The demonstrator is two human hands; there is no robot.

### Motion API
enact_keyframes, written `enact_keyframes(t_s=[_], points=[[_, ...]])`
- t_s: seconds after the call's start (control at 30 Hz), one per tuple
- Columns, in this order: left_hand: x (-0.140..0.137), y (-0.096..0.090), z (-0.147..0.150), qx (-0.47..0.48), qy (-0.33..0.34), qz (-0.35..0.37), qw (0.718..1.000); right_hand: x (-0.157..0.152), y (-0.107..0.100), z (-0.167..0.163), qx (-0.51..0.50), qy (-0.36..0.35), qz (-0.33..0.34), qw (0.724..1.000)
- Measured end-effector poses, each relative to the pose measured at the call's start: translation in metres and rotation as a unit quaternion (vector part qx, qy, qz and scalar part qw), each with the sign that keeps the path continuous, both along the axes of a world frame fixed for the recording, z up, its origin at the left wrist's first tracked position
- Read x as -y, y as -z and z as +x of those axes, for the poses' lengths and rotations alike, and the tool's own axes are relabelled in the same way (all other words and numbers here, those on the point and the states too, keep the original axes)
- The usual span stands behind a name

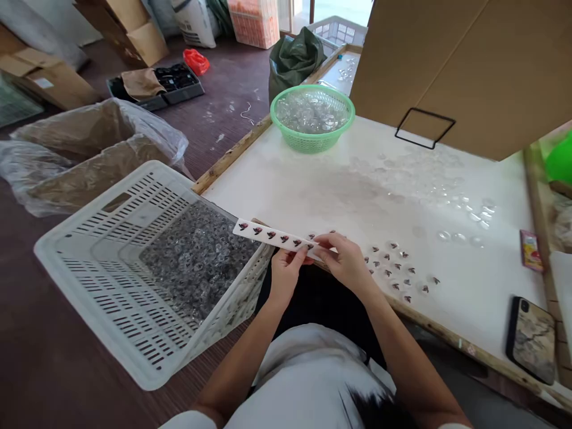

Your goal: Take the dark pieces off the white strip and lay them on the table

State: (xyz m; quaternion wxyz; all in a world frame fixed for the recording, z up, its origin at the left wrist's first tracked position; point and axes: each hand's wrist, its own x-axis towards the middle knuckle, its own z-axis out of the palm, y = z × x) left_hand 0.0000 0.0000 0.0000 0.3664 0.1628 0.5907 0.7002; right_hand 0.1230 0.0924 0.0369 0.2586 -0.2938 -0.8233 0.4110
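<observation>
the white strip [270, 236], with its row of small dark-and-red prints, is held over the near edge of the worktop [277, 193], its left end reaching out over the near right rim of the white crate [100, 286]. the left hand [285, 274] has a closed grip on the strip's near edge, thumb on top, just beside the rightmost visible print. the right hand [347, 262] is pinched nearly shut at the strip's right end; its fingers cover that end, so i cannot tell whether a print sits beneath them.

for good handling, a light pinch from the left thumb should steady the strip without creasing it, while the right fingertips work by the edge of a print rather than pressing on its face. the free left end is long and unsupported, so holding it level would probably stop it twisting or catching on the crate. the printed clear pieces [396, 266] lie scattered just right of the right hand, so the right wrist and forearm are best lifted well over them.
</observation>
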Motion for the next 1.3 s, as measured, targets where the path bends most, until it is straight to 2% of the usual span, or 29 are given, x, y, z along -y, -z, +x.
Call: enact_keyframes(t_s=[0.23, 0.43, 0.57, 0.63, 0.73, 0.83, 0.87, 0.93, 1.03, 1.3], points=[[0.017, 0.012, -0.022, 0.021, 0.013, 0.016, 1.0, 0.002, 0.006, -0.01, 0.029, -0.033, -0.033, 0.998], [0.018, 0.016, -0.026, -0.004, -0.03, -0.015, 0.999, 0.019, 0.017, -0.021, 0.044, -0.009, 0.052, 0.998], [0.014, 0.017, -0.026, -0.007, -0.036, -0.028, 0.999, 0.023, 0.014, -0.027, -0.009, 0.013, 0.087, 0.996], [0.013, 0.018, -0.027, 0.007, -0.043, -0.026, 0.999, 0.011, 0.008, -0.021, -0.053, 0.047, 0.074, 0.995], [0.011, 0.02, -0.028, 0.029, -0.053, -0.018, 0.998, -0.029, 0.002, 0.004, -0.087, 0.169, 0.029, 0.981], [0.009, 0.02, -0.03, 0.05, -0.052, -0.016, 0.997, -0.08, 0.013, 0.04, -0.024, 0.279, -0.041, 0.959], [0.008, 0.02, -0.03, 0.054, -0.05, -0.015, 0.997, -0.094, 0.019, 0.051, 0.012, 0.295, -0.06, 0.954], [0.006, 0.02, -0.031, 0.059, -0.048, -0.015, 0.997, -0.114, 0.031, 0.067, 0.077, 0.3, -0.087, 0.947], [0.005, 0.02, -0.031, 0.062, -0.047, -0.016, 0.997, -0.125, 0.043, 0.074, 0.143, 0.272, -0.096, 0.947], [0.005, 0.019, -0.032, 0.065, -0.036, -0.016, 0.997, -0.127, 0.04, 0.061, 0.214, 0.238, -0.052, 0.946]])
